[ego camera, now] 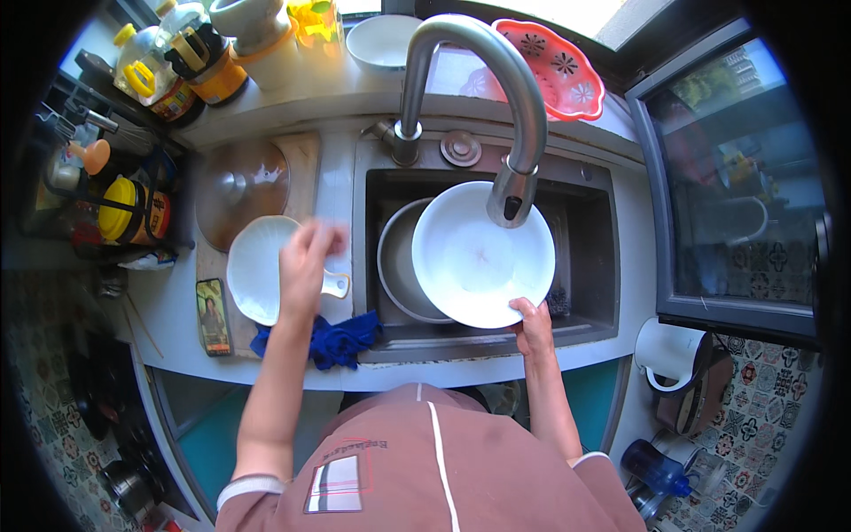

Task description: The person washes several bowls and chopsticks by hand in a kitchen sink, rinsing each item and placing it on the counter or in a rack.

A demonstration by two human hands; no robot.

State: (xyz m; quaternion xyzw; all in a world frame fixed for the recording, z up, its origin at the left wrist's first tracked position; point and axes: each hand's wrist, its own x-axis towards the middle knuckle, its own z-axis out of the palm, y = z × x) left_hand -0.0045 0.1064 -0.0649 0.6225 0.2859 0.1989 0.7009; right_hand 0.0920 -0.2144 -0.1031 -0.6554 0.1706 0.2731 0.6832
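Note:
My right hand grips the near rim of a white bowl, thumb on the inside. The bowl is held above the dark sink, under the faucet's spray head, and no water stream shows. Beneath it, partly hidden, a grey round pan lies in the sink. Left of the sink, my left hand is blurred over a white shell-ribbed dish with a short handle. Its fingers are curled; whether they hold anything I cannot make out. A blue cloth lies near that wrist.
A glass lid rests on a wooden board behind the dish. A phone lies at the left. Along the sill stand a white bowl and a red basket. An open window pane juts in at right.

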